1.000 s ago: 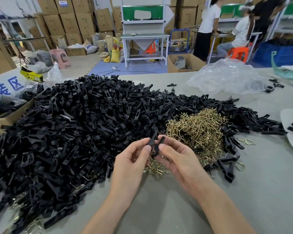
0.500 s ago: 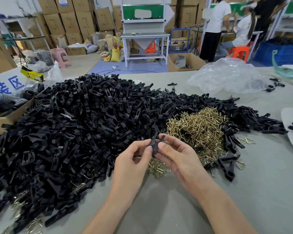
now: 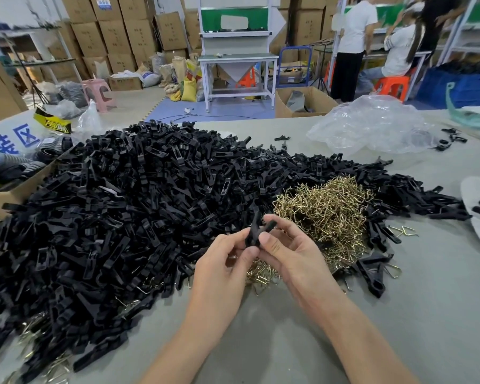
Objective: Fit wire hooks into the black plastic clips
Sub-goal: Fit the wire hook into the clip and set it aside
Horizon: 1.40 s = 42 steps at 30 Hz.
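Barely shifted since a second ago, left hand (image 3: pixel 222 270) and right hand (image 3: pixel 291 256) share one black clip (image 3: pixel 257 230), each grip pinching it; wire hooks (image 3: pixel 324 214) heaped at 2 o'clock on the table (image 3: pixel 427 314); sign (image 3: pixel 11 137) at 10 o'clock reads 装区.

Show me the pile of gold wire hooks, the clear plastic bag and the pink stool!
Pile of gold wire hooks (image 3: pixel 324 214): head view, heap's middle.
Crumpled clear plastic bag (image 3: pixel 372 123): head view, its centre.
Pink plastic stool (image 3: pixel 94 84): head view, its seat.
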Motion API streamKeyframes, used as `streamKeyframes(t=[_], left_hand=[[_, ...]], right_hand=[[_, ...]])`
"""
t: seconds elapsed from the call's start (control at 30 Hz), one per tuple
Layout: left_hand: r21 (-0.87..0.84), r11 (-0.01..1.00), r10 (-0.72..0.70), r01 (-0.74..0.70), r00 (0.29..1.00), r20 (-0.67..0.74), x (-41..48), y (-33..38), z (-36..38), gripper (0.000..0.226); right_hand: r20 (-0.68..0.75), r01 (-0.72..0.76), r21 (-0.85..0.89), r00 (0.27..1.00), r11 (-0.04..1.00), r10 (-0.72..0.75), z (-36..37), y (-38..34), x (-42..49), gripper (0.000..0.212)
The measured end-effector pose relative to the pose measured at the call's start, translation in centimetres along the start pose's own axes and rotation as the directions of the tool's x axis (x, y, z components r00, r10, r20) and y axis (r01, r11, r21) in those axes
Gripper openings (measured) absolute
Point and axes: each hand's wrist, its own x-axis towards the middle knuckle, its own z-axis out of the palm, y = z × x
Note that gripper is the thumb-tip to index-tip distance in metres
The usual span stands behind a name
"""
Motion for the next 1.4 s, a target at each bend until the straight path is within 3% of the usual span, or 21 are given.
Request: streamKeyframes(t=[0.1, 0.23, 0.4, 0.57, 0.73, 0.83, 1.07, 1.2, 1.27, 1.4], left_hand=[[-0.260, 0.957, -0.116, 0.131, 0.991, 0.072, 0.2, 0.3, -0.1, 0.024], [-0.304, 0.944, -0.116, 0.130, 0.991, 0.063, 0.1, 0.6, -0.2, 0.015], [0.019, 1.000, 0.012, -0.013, 0.999, 0.035, -0.4, 0.3, 0.2, 0.015], [0.280, 0.948, 0.121, -0.151, 0.985, 0.121, 2.6, 1.4, 1.8, 0.018], [0.481, 0.874, -0.034, -0.072, 0.977, 0.208, 8.4, 3.7, 5.4, 0.039], [0.544, 0.839, -0.129, -0.015, 0.966, 0.224, 10.2, 4.2, 6.5, 0.038], [0.340, 0.932, -0.186, 0.124, 0.970, 0.158, 9.6, 4.0, 4.3, 0.030], [-0.041, 0.968, -0.240, 0.246, 0.963, 0.119, 7.2, 4.0, 1.5, 0.017], [-0.272, 0.914, -0.273, 0.302, 0.952, 0.138, 5.5, 3.9, 0.5, 0.014], [-0.482, 0.811, -0.299, 0.333, 0.943, 0.149, 2.7, 2.8, -0.6, 0.010]], right_hand=[[0.095, 0.064, -0.249, 0.995, 0.966, -0.041, 0.4, 0.1, -0.5, 0.032], [0.085, 0.153, -0.386, 0.988, 0.910, -0.129, 0.6, 0.1, -1.1, 0.020], [0.017, 0.268, -0.356, 0.960, 0.895, -0.281, -0.1, -1.1, -0.9, 0.026], [-0.290, 0.314, -0.229, 0.882, 0.921, -0.373, -3.2, -2.4, -0.2, 0.024], [-0.422, 0.291, -0.266, 0.822, 0.919, -0.382, -4.2, -2.2, 0.0, 0.024], [-0.430, 0.263, -0.275, 0.826, 0.925, -0.363, -4.3, -2.0, 0.0, 0.023], [-0.374, 0.267, -0.295, 0.851, 0.917, -0.368, -3.7, -1.6, 0.2, 0.022], [-0.278, 0.258, -0.394, 0.882, 0.882, -0.382, -3.3, -1.3, -0.3, 0.028], [-0.189, 0.251, -0.546, 0.893, 0.799, -0.409, -3.3, -1.2, -0.7, 0.034], [0.037, 0.323, -0.780, 0.879, 0.536, -0.476, -2.9, -0.9, -1.0, 0.044]])
